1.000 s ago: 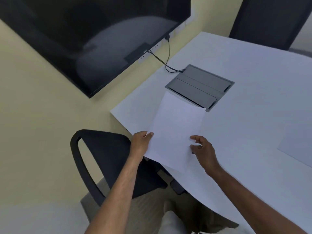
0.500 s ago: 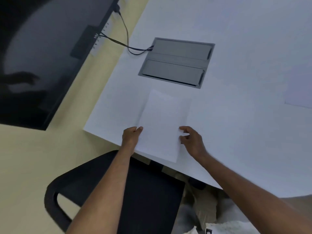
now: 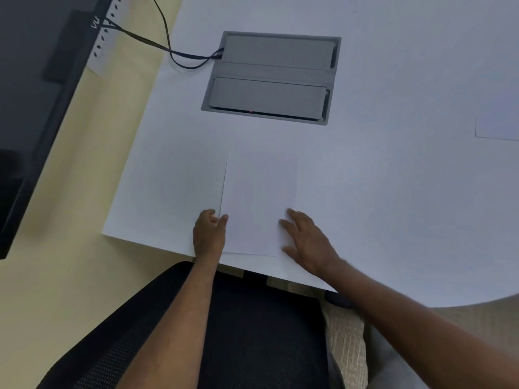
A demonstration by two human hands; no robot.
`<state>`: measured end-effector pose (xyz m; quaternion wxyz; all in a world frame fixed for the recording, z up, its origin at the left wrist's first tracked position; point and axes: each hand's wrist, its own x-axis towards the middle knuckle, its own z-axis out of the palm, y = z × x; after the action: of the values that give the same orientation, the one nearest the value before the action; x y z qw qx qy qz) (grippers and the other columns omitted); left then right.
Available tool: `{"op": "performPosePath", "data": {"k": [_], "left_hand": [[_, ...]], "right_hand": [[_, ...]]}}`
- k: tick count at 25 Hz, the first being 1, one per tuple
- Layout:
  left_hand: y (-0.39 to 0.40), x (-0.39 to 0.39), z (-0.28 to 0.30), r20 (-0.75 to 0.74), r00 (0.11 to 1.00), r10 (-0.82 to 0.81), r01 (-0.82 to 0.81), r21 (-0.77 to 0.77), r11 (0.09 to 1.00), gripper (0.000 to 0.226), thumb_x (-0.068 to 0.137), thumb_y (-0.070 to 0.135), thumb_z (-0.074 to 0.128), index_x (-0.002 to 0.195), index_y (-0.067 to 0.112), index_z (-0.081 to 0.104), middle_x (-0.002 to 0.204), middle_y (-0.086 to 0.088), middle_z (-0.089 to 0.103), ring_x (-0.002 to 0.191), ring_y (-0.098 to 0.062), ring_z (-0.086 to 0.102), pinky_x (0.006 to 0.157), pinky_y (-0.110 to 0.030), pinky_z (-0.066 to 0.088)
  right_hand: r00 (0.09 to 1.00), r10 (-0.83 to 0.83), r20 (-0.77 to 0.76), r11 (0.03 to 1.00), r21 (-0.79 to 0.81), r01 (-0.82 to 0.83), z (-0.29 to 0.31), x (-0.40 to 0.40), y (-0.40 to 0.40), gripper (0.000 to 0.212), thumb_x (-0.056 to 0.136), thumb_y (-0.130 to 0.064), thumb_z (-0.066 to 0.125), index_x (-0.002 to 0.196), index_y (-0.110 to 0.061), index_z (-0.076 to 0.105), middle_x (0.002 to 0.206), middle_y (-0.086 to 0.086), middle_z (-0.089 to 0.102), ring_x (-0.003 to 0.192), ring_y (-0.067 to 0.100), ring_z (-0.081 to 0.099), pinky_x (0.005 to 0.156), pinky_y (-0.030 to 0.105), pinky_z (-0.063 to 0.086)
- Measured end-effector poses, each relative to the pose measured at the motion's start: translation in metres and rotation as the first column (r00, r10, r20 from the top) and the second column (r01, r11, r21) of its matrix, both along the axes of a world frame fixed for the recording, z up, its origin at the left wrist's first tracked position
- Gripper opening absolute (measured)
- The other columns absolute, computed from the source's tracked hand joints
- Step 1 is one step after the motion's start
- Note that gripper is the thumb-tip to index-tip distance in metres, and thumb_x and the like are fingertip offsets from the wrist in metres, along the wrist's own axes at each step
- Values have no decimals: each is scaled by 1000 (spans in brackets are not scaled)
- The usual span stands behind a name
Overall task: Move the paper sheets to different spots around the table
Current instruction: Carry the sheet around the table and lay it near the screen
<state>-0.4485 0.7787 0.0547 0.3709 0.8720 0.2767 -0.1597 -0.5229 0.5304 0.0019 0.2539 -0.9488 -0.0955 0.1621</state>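
Observation:
A white paper sheet (image 3: 258, 203) lies flat on the white table (image 3: 393, 197), close to the near edge. My left hand (image 3: 209, 234) is at the sheet's lower left edge, thumb and fingers pinched on that edge. My right hand (image 3: 306, 240) rests flat with fingers spread at the sheet's lower right edge, its fingertips touching the paper. A second paper sheet (image 3: 497, 130) lies at the far right, cut off by the frame.
A grey cable box (image 3: 269, 77) is set into the table beyond the sheet, with black cables (image 3: 174, 51) running to a dark wall screen (image 3: 28, 108) on the left. A black chair (image 3: 252, 332) stands below the table's near edge.
The sheet was held tilted above the table edge by both hands; now it lies flat further in on the table. My right hand has flattened out beside it. The view has tipped downward.

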Motion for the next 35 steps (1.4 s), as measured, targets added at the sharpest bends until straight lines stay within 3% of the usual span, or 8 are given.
{"op": "performPosePath", "data": {"k": [3, 7, 15, 28, 35], "left_hand": [[-3, -11, -2, 46, 965, -257, 246, 174, 954, 52, 102, 24, 63, 151, 14, 46, 150, -9, 47, 136, -26, 45, 109, -39, 43], [-5, -20, -16, -47, 865, -500, 498, 205, 842, 54, 105, 17, 58, 156, 13, 41, 167, -9, 29, 151, -26, 27, 121, -38, 31], [5, -19, -26, -56, 820, -569, 556, 313, 770, 56, 104, 11, 57, 157, 14, 39, 170, -10, 26, 156, -27, 22, 122, -42, 32], [10, -19, -27, -44, 807, -589, 570, 321, 756, 55, 105, 9, 56, 157, 12, 39, 169, -11, 28, 156, -28, 22, 122, -40, 33], [8, -20, -26, -35, 812, -582, 561, 318, 764, 55, 105, 7, 55, 157, 12, 39, 169, -11, 27, 156, -27, 21, 122, -41, 33]], "right_hand": [[997, -5, 79, 999, -51, 9, -12, -3, 4, 63, 92, -31, 74, 146, -7, 53, 159, 19, 42, 147, 41, 39, 116, 52, 43], [988, 3, 154, 998, -59, 6, -18, -3, 9, 58, 92, -29, 75, 142, -4, 57, 153, 21, 49, 141, 43, 46, 113, 50, 46], [979, 51, 196, 997, -62, -40, -20, -6, 15, 56, 91, -23, 77, 140, -3, 59, 148, 23, 54, 135, 44, 53, 108, 49, 51], [982, 46, 186, 995, -90, -29, -25, -8, 19, 53, 98, -27, 67, 145, -6, 54, 154, 20, 49, 140, 41, 48, 113, 48, 47], [979, 45, 200, 994, -105, -24, -22, -8, 21, 54, 95, -26, 72, 143, -6, 57, 151, 20, 52, 137, 41, 51, 112, 47, 47]]}}
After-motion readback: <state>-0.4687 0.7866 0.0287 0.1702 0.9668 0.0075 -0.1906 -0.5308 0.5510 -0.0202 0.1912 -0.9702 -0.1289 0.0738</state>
